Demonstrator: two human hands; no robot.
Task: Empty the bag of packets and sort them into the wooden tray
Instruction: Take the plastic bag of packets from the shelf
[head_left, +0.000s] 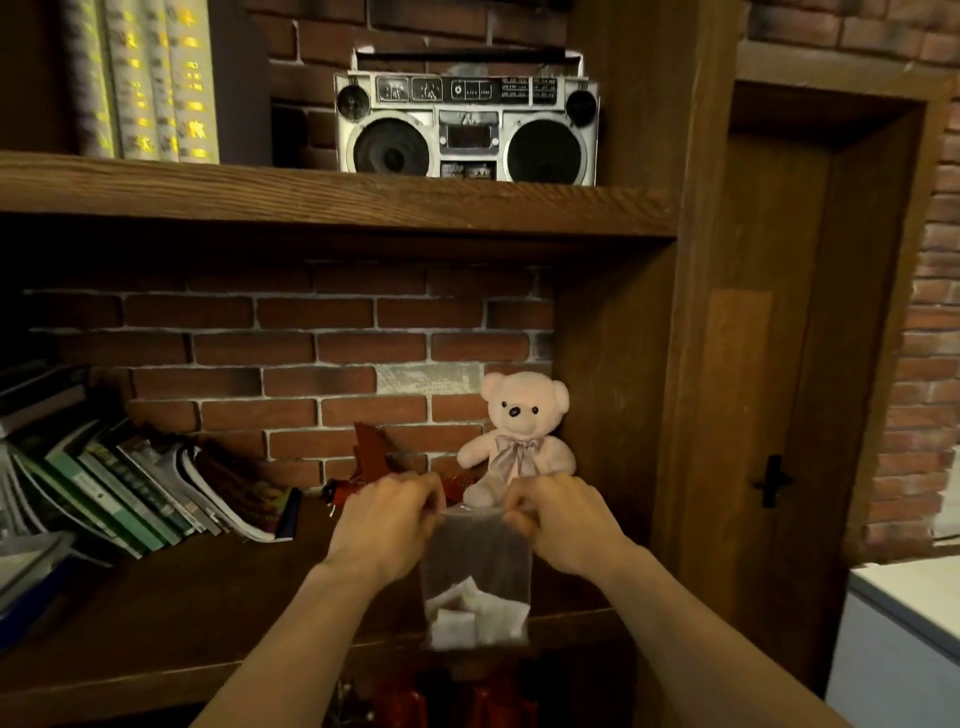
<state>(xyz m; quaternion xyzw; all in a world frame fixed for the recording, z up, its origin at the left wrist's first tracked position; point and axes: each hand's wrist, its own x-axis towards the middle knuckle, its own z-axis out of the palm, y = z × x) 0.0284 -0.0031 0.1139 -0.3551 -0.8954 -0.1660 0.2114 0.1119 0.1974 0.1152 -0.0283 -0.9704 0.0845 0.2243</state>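
Observation:
A clear plastic bag hangs upright in front of the lower shelf, held by its top edge. My left hand pinches the top left corner and my right hand pinches the top right corner. Several white packets lie heaped at the bottom of the bag. No wooden tray is in view.
A pink teddy bear sits on the lower wooden shelf just behind the bag, with a red object beside it. Leaning books fill the shelf's left. A boombox stands on the upper shelf. A wooden door is at right.

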